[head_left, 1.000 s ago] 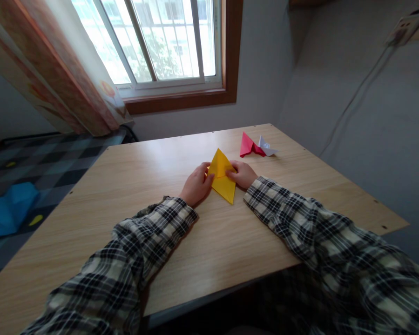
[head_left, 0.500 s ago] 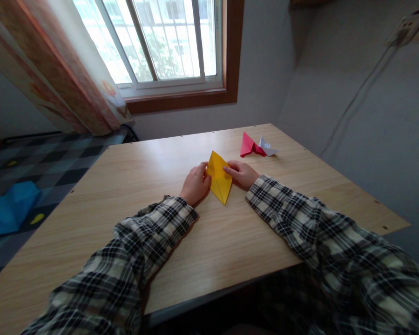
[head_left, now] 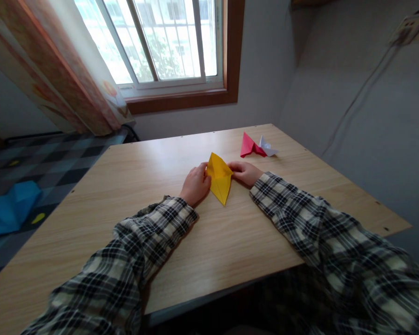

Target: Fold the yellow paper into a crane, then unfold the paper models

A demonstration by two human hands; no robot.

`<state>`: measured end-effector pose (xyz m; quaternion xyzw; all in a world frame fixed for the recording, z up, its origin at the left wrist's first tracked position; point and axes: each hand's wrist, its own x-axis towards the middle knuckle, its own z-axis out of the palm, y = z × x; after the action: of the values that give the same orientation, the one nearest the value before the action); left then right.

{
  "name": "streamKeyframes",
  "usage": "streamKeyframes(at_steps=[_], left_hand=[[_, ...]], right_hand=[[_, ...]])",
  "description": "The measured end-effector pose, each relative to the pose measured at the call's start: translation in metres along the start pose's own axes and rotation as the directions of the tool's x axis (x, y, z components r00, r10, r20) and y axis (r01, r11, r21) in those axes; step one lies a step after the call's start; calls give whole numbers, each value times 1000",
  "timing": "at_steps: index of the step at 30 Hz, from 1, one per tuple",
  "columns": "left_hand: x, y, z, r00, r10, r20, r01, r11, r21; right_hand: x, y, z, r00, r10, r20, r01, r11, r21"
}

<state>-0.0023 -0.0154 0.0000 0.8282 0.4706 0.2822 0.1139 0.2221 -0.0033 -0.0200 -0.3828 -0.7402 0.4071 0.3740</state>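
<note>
Daylight from overexposed window (head_left: 160, 42); room dim; wide-angle bending edges; sleeves slightly blurred.

A folded yellow paper kite shape (head_left: 219, 178) lies on the light wooden table (head_left: 125, 209), toward its far middle. The left hand (head_left: 195, 184) rests on the table touching the paper's left edge; the right hand (head_left: 243, 172) touches its right corner. Behind and to the right, near the far edge, a folded red paper piece (head_left: 248, 145) lies just left of a folded white paper piece (head_left: 267, 147), the two touching.
</note>
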Motion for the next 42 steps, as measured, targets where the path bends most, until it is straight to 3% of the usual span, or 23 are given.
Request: streamKeyframes(at_steps=[7, 17, 29, 38, 42], left_hand=[[-1, 2, -1, 1000, 10, -10, -10, 1000, -14], [-1, 1, 0, 1000, 21, -16, -21, 1000, -13], [-3, 7, -2, 998, 52, 18, -51, 996, -67], [-3, 5, -1, 999, 32, 36, -28, 996, -87], [-3, 0, 3, 996, 88, 6, -87, 993, -79]], right_hand=[[-3, -3, 1, 999, 42, 7, -42, 999, 4], [-4, -9, 13, 985, 42, -168, -66, 988, -141], [-5, -14, 19, 955, -1, -298, -89, 953, -290], [-7, -15, 21, 944, 10, -329, -109, 952, -285], [-7, -15, 23, 955, -9, -297, -105, 924, -368]])
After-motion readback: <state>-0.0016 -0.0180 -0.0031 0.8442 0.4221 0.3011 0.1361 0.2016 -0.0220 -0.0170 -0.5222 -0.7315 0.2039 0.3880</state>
